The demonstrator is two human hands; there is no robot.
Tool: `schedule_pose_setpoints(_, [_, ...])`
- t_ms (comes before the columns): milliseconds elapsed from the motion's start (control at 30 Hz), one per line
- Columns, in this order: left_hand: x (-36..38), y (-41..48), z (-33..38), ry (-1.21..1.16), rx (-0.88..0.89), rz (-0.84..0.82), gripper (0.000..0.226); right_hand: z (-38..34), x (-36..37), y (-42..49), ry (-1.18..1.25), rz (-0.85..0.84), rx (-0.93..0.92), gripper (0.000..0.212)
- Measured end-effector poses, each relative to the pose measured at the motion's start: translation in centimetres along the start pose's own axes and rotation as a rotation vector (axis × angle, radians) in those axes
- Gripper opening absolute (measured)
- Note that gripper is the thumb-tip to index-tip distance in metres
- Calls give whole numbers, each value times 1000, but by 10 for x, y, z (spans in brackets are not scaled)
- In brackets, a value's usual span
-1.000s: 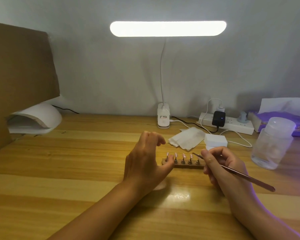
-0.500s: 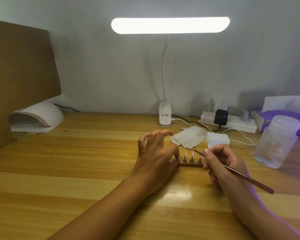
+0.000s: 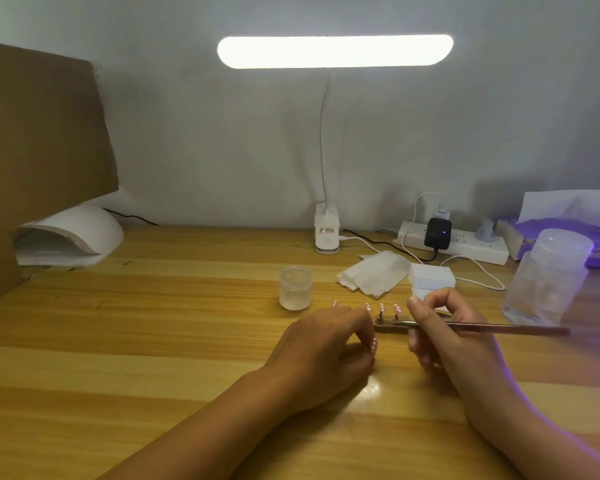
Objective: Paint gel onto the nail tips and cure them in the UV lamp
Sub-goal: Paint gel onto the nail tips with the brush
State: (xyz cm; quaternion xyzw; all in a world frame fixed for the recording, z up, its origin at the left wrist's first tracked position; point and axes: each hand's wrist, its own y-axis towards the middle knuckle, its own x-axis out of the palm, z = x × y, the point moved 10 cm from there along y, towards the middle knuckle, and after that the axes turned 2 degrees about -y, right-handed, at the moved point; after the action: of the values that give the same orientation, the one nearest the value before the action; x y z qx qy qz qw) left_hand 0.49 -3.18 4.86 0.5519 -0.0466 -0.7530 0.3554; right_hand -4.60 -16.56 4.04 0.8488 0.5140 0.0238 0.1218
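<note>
Two hands (image 3: 326,351), one brush (image 3: 482,329), four nail tips (image 3: 381,307) showing, two jars (image 3: 295,289)

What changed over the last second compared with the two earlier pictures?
The left hand came down from its raised, spread pose and now covers the left end of the nail tip holder, fingers curled; a grip cannot be confirmed. That uncovered the small frosted jar behind it. The brush swung flatter, its handle now level. Unchanged: the right hand pinches the brush; UV lamp and clear bottle stayed put.
</note>
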Motion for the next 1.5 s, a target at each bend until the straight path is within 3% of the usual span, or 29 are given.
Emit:
schedule_pose_setpoints(200, [1,2,-16,-176,-88,-8,9,13,4,2,-28,-62,82,22])
schedule_pose_setpoints(400, [3,3,-18,-191,-83,-13,9,7,14,3,-208,-139,-4,20])
schedule_pose_setpoints(567, [2,3,-18,-193,-82,-9,8,9,7,4,-157,-73,4,22])
schedule_pose_setpoints(900, [1,3,-16,-186,-77,-9,7,9,8,4,-242,-80,-7,21])
schedule_pose_setpoints(1033, [1,3,-16,-177,-78,-3,7,9,7,3,-169,-79,25,22])
schedule_pose_setpoints(1433, [3,3,-18,-172,-74,-15,11,9,5,6,-292,-43,-23,24])
schedule_pose_setpoints(1500, [3,3,-19,-171,-78,-11,10,11,1,6,-171,-18,10,26])
